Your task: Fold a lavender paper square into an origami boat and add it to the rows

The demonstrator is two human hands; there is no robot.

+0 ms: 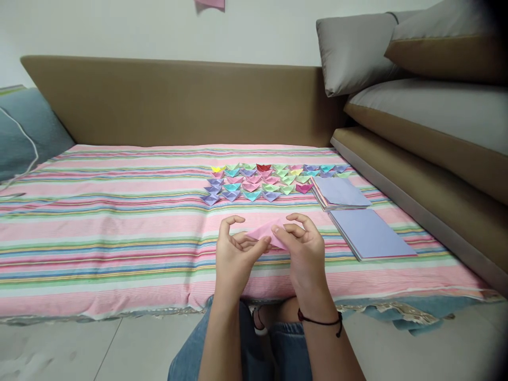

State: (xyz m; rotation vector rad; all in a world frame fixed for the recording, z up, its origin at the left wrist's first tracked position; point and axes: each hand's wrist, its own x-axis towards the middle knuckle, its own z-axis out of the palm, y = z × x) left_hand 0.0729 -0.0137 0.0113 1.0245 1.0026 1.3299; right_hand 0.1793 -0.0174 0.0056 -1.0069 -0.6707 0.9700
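A folded piece of pink paper is held in the air above the near side of the striped cloth. My left hand pinches its left and lower part between thumb and fingers, with the index finger raised and curled. On its right side, my right hand grips the paper, thumb pressed on the front face. The fingers behind the paper are partly hidden. Beyond my hands, several folded paper boats in many colours stand in rows on the cloth.
Two stacks of coloured paper lie to the right, a smaller stack behind a larger stack. Grey and brown cushions are piled at the right edge. The striped cloth covers the seat, with a brown backrest behind.
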